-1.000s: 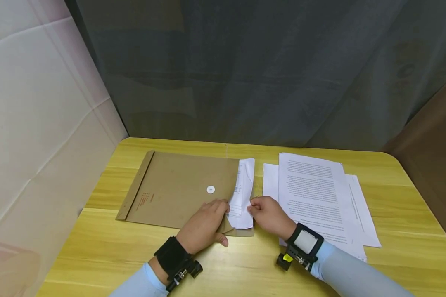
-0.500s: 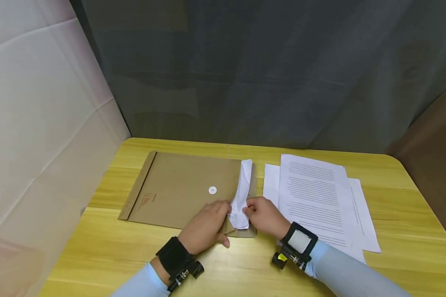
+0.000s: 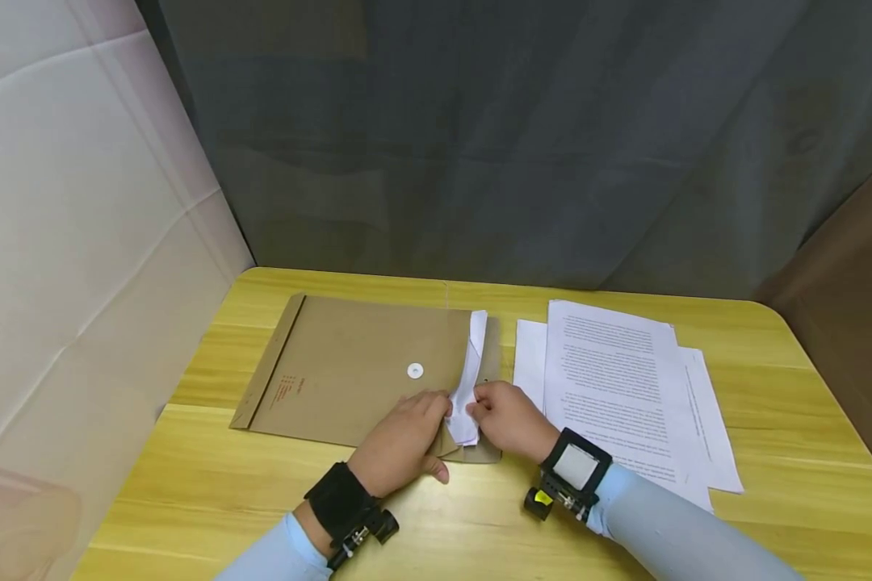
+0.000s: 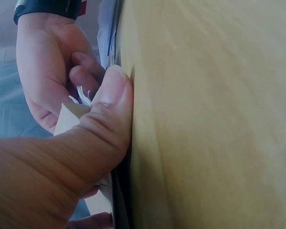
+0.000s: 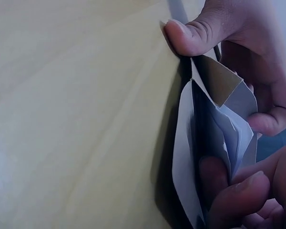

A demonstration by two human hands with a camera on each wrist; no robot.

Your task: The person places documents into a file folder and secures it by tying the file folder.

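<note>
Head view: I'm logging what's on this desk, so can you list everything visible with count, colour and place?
Envelope: one, brown, flat on the left half of the table.
Folded sheets: a few, white, sticking out of the envelope's open right end.
Printed pages: a loose stack, white, on the right half.
Table: one, yellow wood.
Curtain: grey, behind the table.
Left hand: holds the envelope's mouth open at its near corner.
Right hand: pinches the folded sheets at the mouth.
</note>
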